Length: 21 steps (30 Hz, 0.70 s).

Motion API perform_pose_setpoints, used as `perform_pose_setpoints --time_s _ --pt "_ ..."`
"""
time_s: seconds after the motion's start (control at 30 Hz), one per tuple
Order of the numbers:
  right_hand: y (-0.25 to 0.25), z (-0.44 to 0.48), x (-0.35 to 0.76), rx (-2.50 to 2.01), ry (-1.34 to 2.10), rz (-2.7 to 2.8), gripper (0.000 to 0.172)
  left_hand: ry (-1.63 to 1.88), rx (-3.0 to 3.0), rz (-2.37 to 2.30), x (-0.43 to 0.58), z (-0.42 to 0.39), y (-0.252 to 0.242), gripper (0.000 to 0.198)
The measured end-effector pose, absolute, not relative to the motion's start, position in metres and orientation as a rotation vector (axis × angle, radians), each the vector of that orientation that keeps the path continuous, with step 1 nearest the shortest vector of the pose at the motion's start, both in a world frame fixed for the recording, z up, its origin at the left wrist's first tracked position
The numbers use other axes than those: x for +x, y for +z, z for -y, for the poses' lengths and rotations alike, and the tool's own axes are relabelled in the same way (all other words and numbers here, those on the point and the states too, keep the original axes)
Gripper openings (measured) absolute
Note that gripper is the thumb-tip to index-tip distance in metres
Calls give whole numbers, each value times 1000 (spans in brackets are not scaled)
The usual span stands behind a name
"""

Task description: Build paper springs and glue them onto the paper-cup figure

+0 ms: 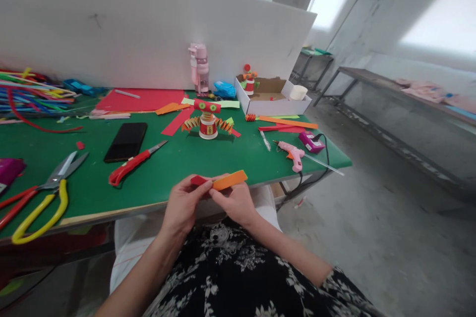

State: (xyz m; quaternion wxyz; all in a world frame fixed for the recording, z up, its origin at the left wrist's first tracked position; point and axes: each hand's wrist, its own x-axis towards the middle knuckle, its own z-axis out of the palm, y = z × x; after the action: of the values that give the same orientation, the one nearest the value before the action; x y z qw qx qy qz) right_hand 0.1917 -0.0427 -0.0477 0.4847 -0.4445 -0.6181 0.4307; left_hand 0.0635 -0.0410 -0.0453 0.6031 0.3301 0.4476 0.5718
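Both hands meet over the table's front edge in the head view. My left hand (187,203) pinches a red paper strip (199,180) near where it meets an orange paper strip (231,180). My right hand (235,201) is closed on the orange strip, whose free end points right. Fingers cover the join, so I cannot tell whether the strips are fixed together. Beyond them a paper-cup figure (208,126) stands upright, with a red roll on top, green-ringed eyes and folded paper arms spread to both sides.
Left lie scissors (57,178), a utility knife (134,162) and a phone (126,141). A pink glue gun (292,152) with its cord sits at the right edge. Behind are a pink bottle (201,72), a white box (275,105) holding another figure, and pipe cleaners (33,94).
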Motion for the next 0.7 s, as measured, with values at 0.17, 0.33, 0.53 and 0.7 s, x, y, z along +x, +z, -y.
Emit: perform_pose_setpoints --time_s 0.17,0.33,0.53,0.7 --pt "-46 39 196 -1008 1294 1404 20 1291 713 -962 55 38 -47 46" --pt "-39 35 204 -1086 1302 1439 18 1102 875 -1011 43 37 -51 39" --pt "-41 33 200 -950 1568 1120 36 1279 676 -1062 54 38 -50 42" --pt "-47 35 186 -967 1544 978 33 1431 509 -1051 70 41 -51 42"
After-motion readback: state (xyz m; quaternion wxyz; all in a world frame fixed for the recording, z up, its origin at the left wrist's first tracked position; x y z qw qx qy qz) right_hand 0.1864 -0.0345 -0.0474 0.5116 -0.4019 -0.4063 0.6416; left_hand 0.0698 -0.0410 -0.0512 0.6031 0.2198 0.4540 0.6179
